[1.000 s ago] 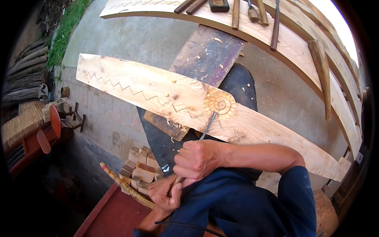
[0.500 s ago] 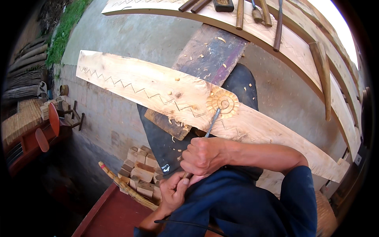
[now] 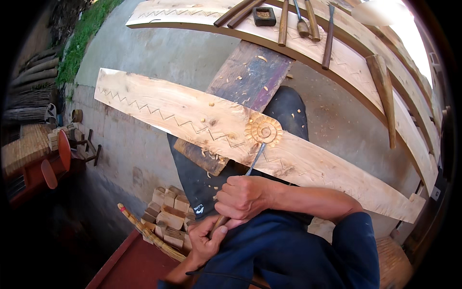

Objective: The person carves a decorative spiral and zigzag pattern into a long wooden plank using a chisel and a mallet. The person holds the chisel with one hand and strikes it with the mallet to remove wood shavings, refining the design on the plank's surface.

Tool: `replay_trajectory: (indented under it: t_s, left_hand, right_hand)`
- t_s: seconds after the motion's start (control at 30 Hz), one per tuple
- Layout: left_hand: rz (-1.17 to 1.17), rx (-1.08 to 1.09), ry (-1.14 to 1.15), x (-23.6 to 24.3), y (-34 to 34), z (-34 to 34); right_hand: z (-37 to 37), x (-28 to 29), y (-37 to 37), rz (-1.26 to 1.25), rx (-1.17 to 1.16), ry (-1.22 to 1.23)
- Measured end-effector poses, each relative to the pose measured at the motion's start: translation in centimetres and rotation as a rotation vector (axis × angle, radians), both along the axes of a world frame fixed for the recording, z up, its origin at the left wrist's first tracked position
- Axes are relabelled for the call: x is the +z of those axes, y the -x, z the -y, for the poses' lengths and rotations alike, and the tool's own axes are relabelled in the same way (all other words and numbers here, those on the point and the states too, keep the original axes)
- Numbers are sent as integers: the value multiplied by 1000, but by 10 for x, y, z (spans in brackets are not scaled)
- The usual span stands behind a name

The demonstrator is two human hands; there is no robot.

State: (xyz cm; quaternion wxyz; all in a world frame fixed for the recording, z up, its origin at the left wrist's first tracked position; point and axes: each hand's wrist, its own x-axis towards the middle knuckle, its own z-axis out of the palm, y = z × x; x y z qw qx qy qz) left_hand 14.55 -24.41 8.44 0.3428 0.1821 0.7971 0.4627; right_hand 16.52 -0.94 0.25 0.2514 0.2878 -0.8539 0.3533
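Observation:
A long pale wooden board [image 3: 159, 106] lies slantwise in front of me, with an incised zigzag line and a carved round flower [image 3: 264, 130]. My right hand [image 3: 243, 197] is wrapped round a carving chisel [image 3: 256, 159]. Lower down, my left hand [image 3: 206, 238] grips the same chisel's wooden handle [image 3: 220, 224] near its end, thumb along it. The steel blade's tip meets the board at the flower's lower edge. Part of the handle is hidden by my right fist.
Beyond stands another zigzag-marked beam [image 3: 192, 17] bearing several tools, a small dark box [image 3: 264, 17] and a wooden mallet [image 3: 382, 96]. A plank [image 3: 250, 72] with shavings supports the board. Wood blocks [image 3: 171, 216] and a straw-coloured bundled stick [image 3: 144, 231] are at lower left.
The chisel tip has shifted outward from the flower's inner rings to its lower edge. Both hands keep their hold. The whole view has shifted slightly.

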Motion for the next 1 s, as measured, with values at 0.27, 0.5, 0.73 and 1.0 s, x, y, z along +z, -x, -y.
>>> replay_trajectory:
  t_s: [0.27, 0.5, 0.73, 1.0]
  left_hand:
    - [35, 68, 79, -7, -7, -6]
    - [-425, -220, -146, -16, 19, -24]
    - [-447, -273, -235, -21, 16, -41]
    - [-447, -161, -463, -10, 33, -59]
  right_hand:
    - [-4, -12, 6, 15, 56, 49]
    - [-16, 6, -9, -57, -117, -116]
    - [-23, 33, -59, 81, -266, -234]
    - [-34, 66, -68, 120, -415, -317]
